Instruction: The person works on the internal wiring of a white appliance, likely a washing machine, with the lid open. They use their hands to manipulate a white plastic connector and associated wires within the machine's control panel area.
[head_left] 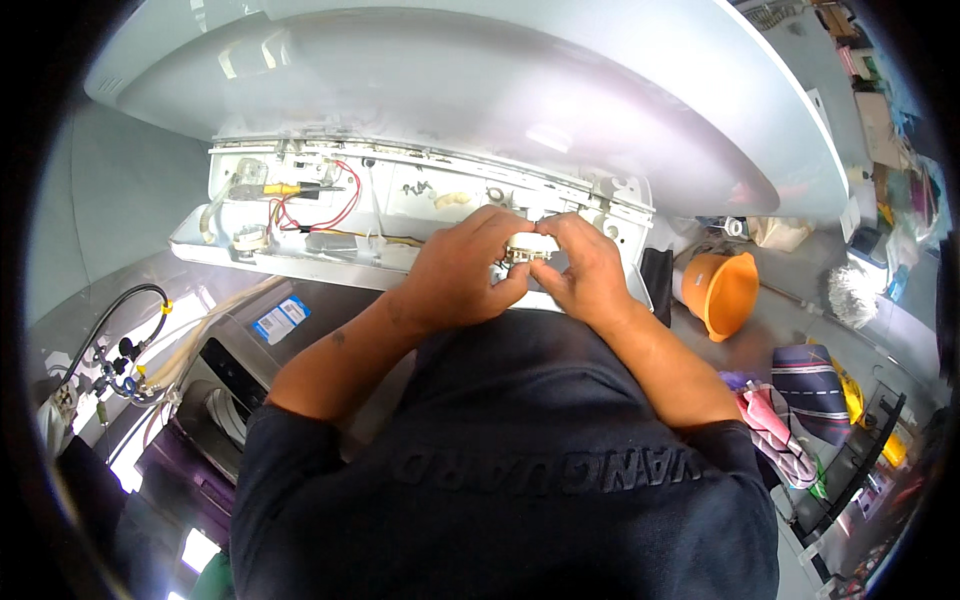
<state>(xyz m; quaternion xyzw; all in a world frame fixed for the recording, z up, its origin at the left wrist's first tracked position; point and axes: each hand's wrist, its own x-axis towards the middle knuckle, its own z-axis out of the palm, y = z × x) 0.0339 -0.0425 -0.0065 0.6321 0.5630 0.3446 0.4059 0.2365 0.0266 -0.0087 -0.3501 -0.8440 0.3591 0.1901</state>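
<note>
Both my hands meet over an opened white control panel [390, 215]. Between the fingertips of my left hand [465, 262] and my right hand [583, 262] is a small white plastic-and-metal part [530, 247], gripped from both sides. Its underside shows brassy, gear-like pieces, but its exact kind is unclear. Fingers of both hands are bent in a pinch around it. To the left, a screwdriver with a yellow handle [282, 188] lies inside the panel near red wires [345, 210]. A similar round white part [250, 238] sits at the panel's left end.
A large glossy pale cover [450, 80] rises behind the panel. On the right stands an orange bucket [733, 295], with a white brush [852, 297] and cloths [775, 430] beyond. Hoses and gauge-like fittings [125, 370] are at left, beside a grey machine [260, 340].
</note>
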